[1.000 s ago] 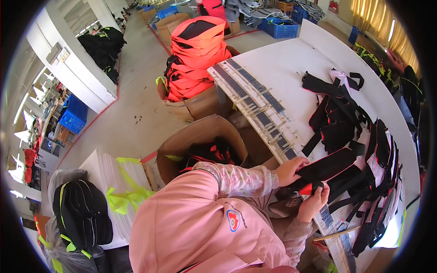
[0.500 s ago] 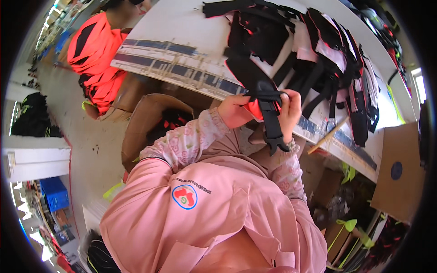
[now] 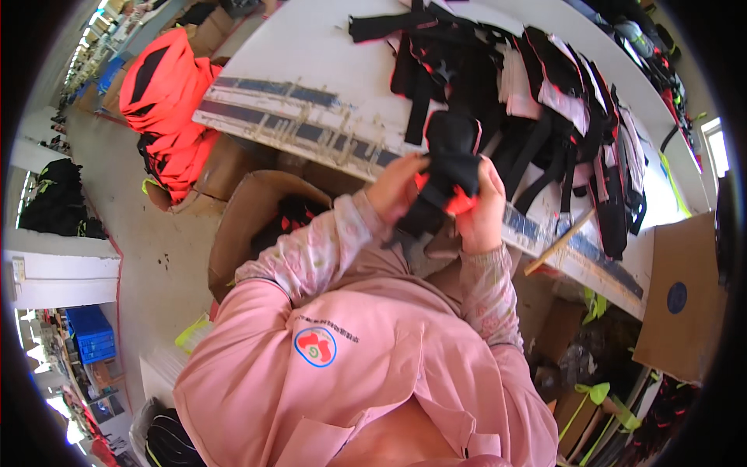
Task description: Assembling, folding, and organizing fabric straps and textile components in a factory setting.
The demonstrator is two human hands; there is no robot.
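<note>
A black padded strap (image 3: 453, 134) with red-orange edging stretches from the table's near edge to my hands. Its near end is bunched and folded, with bright orange material showing under the black webbing. My left hand (image 3: 397, 187) is closed on the left side of this bunch, its fingers partly blurred. On the other side, my right hand (image 3: 482, 208) grips the bunch, thumb on top. A loose dark end hangs below the left hand, too smeared to make out.
Black straps with pink and white panels (image 3: 560, 101) lie piled on the white table (image 3: 311, 47). A wooden stick (image 3: 559, 243) juts over its front edge. An open cardboard box (image 3: 237, 226) stands below left, beside a stack of orange fabric (image 3: 167, 101). Another carton (image 3: 675, 300) is at right.
The webbing and buckle that hung below my right hand have swung left and blurred. The strap end is now bunched between both hands. A person at the far left has left the view.
</note>
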